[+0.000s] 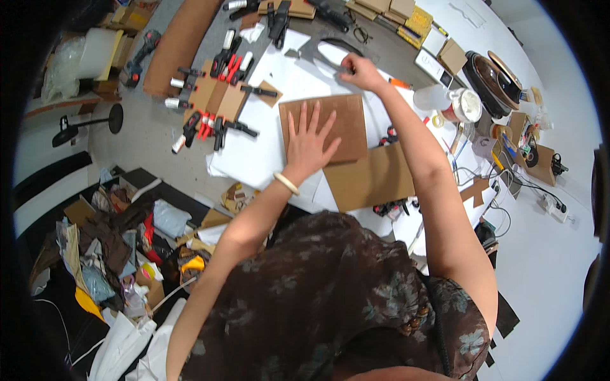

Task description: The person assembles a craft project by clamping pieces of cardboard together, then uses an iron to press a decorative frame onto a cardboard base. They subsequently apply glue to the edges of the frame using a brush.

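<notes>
My left hand (307,145) lies flat with its fingers spread on a square brown board (350,114), which could be leather or card. A pale bangle (287,184) circles that wrist. Under the board's near right corner extends a tan sheet (374,178), partly covered. Farther out, my right hand (363,72) has its fingers curled close to a white sheet with a dark curved edge (336,50). Whether something thin is between those fingertips cannot be made out. White paper (259,157) spreads beneath the board.
To the left, several spring clamps (190,131) grip a tan cardboard piece (200,102). A brown roll (178,47) lies beyond. On the right stand a white tub (464,105), an orange-handled tool (400,84) and tangled cables (512,176). Eyeglasses (362,34) rest at the back.
</notes>
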Action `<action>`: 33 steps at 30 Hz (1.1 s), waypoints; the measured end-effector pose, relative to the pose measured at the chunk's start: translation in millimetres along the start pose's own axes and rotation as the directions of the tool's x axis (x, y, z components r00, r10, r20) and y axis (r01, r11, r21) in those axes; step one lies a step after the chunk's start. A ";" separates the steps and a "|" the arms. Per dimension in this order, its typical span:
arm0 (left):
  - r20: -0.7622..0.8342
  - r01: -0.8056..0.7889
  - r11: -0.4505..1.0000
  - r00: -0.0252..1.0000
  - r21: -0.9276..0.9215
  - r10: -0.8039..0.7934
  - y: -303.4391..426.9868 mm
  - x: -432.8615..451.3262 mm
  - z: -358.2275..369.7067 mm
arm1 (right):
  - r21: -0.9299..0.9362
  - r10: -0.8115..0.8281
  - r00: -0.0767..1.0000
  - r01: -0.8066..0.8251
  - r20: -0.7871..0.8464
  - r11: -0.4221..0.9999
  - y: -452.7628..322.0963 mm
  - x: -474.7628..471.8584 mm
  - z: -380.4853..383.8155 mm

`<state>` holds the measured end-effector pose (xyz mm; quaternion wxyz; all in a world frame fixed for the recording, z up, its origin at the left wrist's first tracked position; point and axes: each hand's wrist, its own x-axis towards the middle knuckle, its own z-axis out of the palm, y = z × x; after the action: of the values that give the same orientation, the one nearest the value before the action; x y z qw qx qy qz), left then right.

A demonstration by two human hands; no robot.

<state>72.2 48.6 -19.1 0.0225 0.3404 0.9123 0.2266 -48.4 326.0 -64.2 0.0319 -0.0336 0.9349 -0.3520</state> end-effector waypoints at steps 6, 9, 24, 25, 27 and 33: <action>-0.210 0.260 0.510 0.693 -0.820 -0.690 -47.8 -41.9 -4.6 | -0.028 -0.371 0.929 0.370 -0.005 0.928 -119.0 -107.5 -45.4; 0.245 0.371 0.002 0.616 -0.929 -0.749 -68.5 -57.3 2.7 | -0.045 -0.437 0.894 0.443 0.098 0.895 -124.5 -155.2 -19.7; 0.252 0.483 0.192 0.708 -0.855 -0.660 -20.4 -48.8 -1.2 | 0.427 0.541 0.786 -0.396 -0.300 0.813 -85.0 -211.6 83.3; 0.247 0.476 0.190 0.709 -0.859 -0.661 -20.3 -49.2 -1.1 | 0.423 0.533 0.790 -0.390 -0.304 0.818 -85.8 -212.1 82.1; 0.241 0.473 0.195 0.710 -0.859 -0.661 -21.1 -50.0 -2.3 | 0.408 0.517 0.793 -0.376 -0.323 0.832 -86.8 -212.1 81.5; 0.224 0.473 0.243 0.731 -0.847 -0.645 -22.9 -48.9 -3.2 | 0.399 0.531 0.796 -0.404 -0.290 0.823 -85.0 -210.0 78.1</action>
<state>95.1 1.2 -31.5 0.1911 -0.0891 0.7248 0.6559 170.6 229.0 -59.2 -0.0623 0.2777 0.8313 -0.4775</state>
